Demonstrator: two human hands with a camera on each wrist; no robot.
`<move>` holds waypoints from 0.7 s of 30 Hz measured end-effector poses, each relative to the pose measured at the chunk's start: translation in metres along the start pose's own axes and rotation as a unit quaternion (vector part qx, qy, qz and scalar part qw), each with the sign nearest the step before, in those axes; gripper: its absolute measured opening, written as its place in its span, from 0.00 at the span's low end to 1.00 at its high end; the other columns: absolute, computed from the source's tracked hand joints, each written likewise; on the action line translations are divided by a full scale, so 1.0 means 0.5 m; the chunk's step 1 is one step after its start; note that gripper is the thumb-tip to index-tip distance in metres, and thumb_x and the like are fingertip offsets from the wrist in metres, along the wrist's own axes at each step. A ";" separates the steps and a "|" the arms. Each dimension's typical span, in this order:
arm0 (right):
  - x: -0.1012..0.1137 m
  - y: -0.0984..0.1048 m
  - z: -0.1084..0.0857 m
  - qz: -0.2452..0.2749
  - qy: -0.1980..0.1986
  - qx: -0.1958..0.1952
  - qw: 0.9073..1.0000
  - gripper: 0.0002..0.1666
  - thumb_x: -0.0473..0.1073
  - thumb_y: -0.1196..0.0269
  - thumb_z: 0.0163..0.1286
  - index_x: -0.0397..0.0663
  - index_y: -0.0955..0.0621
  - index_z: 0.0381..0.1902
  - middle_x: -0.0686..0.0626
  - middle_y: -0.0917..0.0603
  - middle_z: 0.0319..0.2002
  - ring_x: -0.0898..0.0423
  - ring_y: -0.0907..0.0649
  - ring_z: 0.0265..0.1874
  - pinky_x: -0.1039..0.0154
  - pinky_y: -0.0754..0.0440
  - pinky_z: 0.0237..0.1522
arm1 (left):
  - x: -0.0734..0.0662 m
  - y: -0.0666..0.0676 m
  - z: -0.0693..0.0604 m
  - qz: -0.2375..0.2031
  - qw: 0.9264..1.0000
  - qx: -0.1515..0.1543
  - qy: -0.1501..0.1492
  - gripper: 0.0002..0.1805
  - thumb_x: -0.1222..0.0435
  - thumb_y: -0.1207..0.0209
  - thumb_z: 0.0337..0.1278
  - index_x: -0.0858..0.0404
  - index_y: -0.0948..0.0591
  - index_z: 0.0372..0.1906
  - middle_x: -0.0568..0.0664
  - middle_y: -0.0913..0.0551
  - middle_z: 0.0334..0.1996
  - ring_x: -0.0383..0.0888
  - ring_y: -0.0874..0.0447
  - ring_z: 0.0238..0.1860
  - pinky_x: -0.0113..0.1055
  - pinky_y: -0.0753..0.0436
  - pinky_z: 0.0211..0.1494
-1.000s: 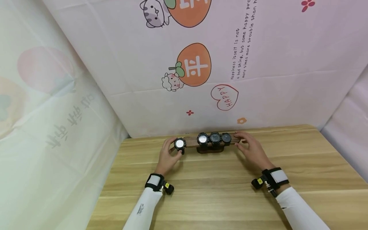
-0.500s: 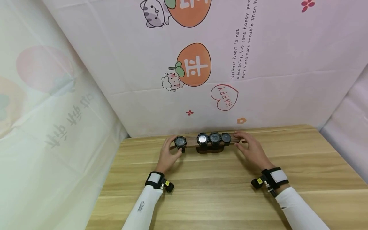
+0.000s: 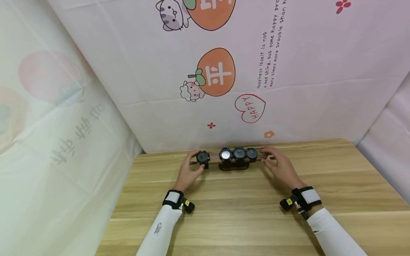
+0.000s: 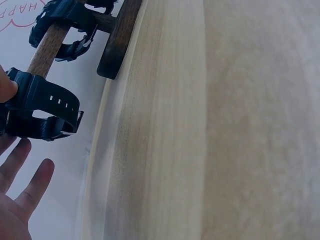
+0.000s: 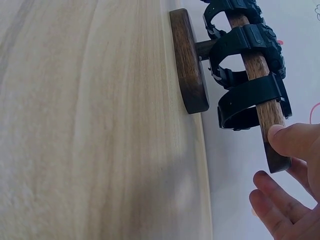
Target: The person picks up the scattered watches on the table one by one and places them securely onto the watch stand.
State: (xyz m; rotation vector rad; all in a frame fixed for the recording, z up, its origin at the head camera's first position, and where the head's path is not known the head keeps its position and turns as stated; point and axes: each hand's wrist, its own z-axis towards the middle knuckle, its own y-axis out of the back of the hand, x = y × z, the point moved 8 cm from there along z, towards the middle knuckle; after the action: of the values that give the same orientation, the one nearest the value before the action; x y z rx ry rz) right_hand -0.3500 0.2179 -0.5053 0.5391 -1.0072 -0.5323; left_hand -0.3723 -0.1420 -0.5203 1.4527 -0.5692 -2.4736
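Observation:
My left hand [image 3: 188,174] pinches a black wristwatch [image 3: 203,157] between thumb and fingers, near the left end of a dark wooden watch stand [image 3: 215,158]. In the left wrist view the buckled strap [image 4: 55,100] loops around the stand's bar [image 4: 47,50]. At the bar's right end, my right hand [image 3: 282,169] grips the wood between thumb and fingers. Three more black watches hang on the bar: one with a bright reflecting face [image 3: 225,154], a middle one [image 3: 239,153], and the rightmost one [image 3: 252,153].
The stand's base [image 3: 234,167] rests on a wooden table [image 3: 237,213] close to its back edge. Behind rises a white printed cloth [image 3: 153,117], with another cloth [image 3: 64,142] at the left side.
The left watch has shifted slightly right along the bar with my left hand, and its face has gone from bright glare to dark. My right hand stays in place.

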 end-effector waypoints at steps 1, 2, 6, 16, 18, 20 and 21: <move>0.000 0.000 0.000 0.000 0.000 0.000 1.000 0.25 0.30 0.32 0.73 0.38 0.21 0.66 0.36 0.20 0.68 0.37 0.18 0.60 0.33 0.17 0.60 | 0.000 -0.001 0.000 0.001 1.000 0.001 0.002 0.36 0.74 0.32 0.64 0.65 0.28 0.76 0.60 0.25 0.73 0.60 0.25 0.73 0.60 0.15 0.66; 0.000 0.001 0.000 0.000 -0.001 0.000 1.000 0.25 0.31 0.32 0.73 0.39 0.21 0.66 0.36 0.20 0.68 0.37 0.18 0.60 0.33 0.17 0.60 | 0.000 -0.002 0.001 0.003 1.000 0.002 0.003 0.36 0.73 0.32 0.64 0.64 0.28 0.76 0.59 0.25 0.73 0.59 0.25 0.73 0.59 0.15 0.66; -0.001 0.000 -0.001 -0.002 -0.005 0.002 1.000 0.25 0.31 0.32 0.74 0.39 0.21 0.67 0.36 0.20 0.68 0.38 0.18 0.60 0.33 0.18 0.61 | -0.001 -0.007 0.004 0.002 1.000 0.007 0.003 0.36 0.73 0.31 0.65 0.63 0.28 0.77 0.57 0.25 0.74 0.59 0.25 0.73 0.59 0.16 0.67; -0.004 0.002 -0.001 -0.001 -0.005 0.001 1.000 0.25 0.32 0.32 0.74 0.39 0.21 0.67 0.37 0.20 0.68 0.39 0.19 0.60 0.34 0.18 0.61 | -0.009 -0.018 0.009 -0.003 1.000 0.011 -0.010 0.36 0.71 0.30 0.66 0.61 0.27 0.77 0.58 0.24 0.74 0.60 0.24 0.73 0.62 0.16 0.67; -0.005 0.002 -0.001 0.000 -0.006 0.001 1.000 0.25 0.32 0.32 0.74 0.40 0.21 0.67 0.37 0.20 0.68 0.40 0.19 0.60 0.34 0.18 0.61 | -0.011 -0.020 0.009 -0.003 1.000 0.013 -0.011 0.36 0.70 0.30 0.66 0.61 0.27 0.77 0.58 0.24 0.74 0.60 0.24 0.72 0.61 0.15 0.66; -0.006 0.002 -0.001 0.000 -0.008 0.001 1.000 0.24 0.32 0.32 0.74 0.41 0.21 0.67 0.38 0.20 0.68 0.40 0.19 0.60 0.35 0.18 0.61 | -0.011 -0.023 0.009 0.002 1.000 0.016 -0.010 0.36 0.69 0.30 0.67 0.60 0.28 0.78 0.58 0.25 0.74 0.60 0.24 0.72 0.58 0.15 0.66; -0.006 0.002 -0.001 0.000 -0.008 0.001 1.000 0.24 0.32 0.32 0.74 0.41 0.21 0.67 0.38 0.20 0.67 0.40 0.19 0.60 0.35 0.18 0.61 | -0.011 -0.025 0.010 0.005 1.000 0.018 -0.008 0.36 0.69 0.30 0.68 0.60 0.28 0.78 0.57 0.25 0.74 0.60 0.23 0.71 0.56 0.14 0.66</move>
State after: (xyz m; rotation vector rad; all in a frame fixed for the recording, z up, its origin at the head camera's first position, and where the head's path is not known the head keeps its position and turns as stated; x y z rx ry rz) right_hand -0.3506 0.2206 -0.5069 0.5371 -1.0236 -0.5370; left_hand -0.3736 -0.1275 -0.5193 1.4395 -0.6248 -2.4829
